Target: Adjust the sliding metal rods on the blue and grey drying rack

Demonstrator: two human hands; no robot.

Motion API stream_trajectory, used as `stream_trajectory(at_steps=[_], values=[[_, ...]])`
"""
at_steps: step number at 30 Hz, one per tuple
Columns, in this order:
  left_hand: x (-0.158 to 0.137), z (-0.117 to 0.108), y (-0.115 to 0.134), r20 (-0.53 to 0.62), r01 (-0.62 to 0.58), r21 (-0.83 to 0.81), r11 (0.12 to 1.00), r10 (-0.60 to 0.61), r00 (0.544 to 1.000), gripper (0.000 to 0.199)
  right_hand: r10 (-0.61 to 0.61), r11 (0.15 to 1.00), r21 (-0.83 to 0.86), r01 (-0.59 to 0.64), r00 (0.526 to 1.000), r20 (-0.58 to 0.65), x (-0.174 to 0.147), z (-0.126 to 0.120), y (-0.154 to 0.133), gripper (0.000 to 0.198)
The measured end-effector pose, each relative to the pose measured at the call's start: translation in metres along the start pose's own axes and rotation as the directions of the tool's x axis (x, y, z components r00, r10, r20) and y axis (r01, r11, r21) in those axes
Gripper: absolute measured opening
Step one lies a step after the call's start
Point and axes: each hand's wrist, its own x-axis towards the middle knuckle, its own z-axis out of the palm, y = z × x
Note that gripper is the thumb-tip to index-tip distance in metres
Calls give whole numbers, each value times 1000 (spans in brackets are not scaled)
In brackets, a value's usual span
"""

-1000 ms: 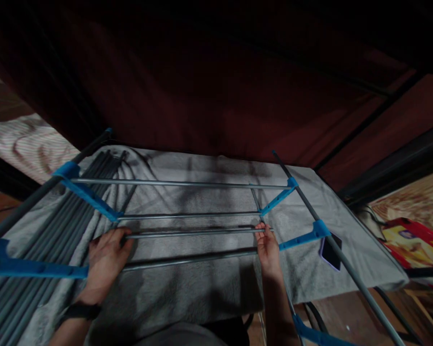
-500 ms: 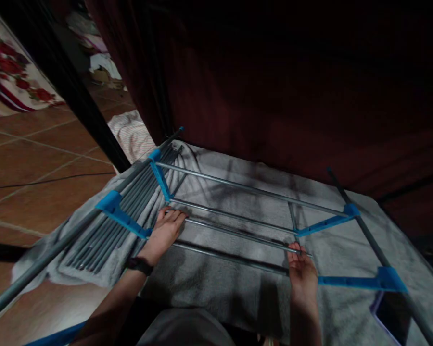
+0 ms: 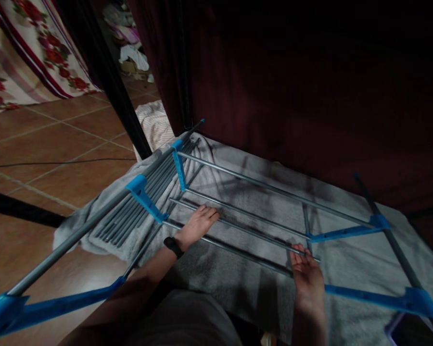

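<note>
A loose grey metal rod lies slantwise across the inside of a rack frame of grey tubes and blue plastic brackets. My left hand, a dark band on its wrist, is closed over the rod left of its middle. Palm up, my right hand has its fingers curled under the rod near the right end. Both rod ends show free of the brackets. On the left stand a blue bracket and a second one; on the right are two more blue brackets, one of them beyond my right hand.
Several loose rods lie side by side on the grey blanket at the left. A phone rests at the lower right, partly under a tube. Dark posts and a dark red curtain border the blanket.
My left hand has slid right along the rod, away from its left end, which now shows. The right hand stays near the other end. The view has turned left.
</note>
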Motion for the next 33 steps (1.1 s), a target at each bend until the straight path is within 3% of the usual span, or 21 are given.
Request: stream_trajectory(at_steps=[8,13,25,33], values=[[21,11,24,36,-80,-20,997,81,996,29,118,993,-17,-117,988,102,-28,35,20,11],[25,19,25,42,-133,5,991,133,990,28,164,985,41,-167,984,64,-39,49,25,21],[23,25,23,3,-138,-1,990,138,990,20,129,988,80,-134,990,64,-35,43,24,14],[21,25,23,7,-108,-11,994,108,994,18,209,970,122,-209,978,11,-35,47,19,11]])
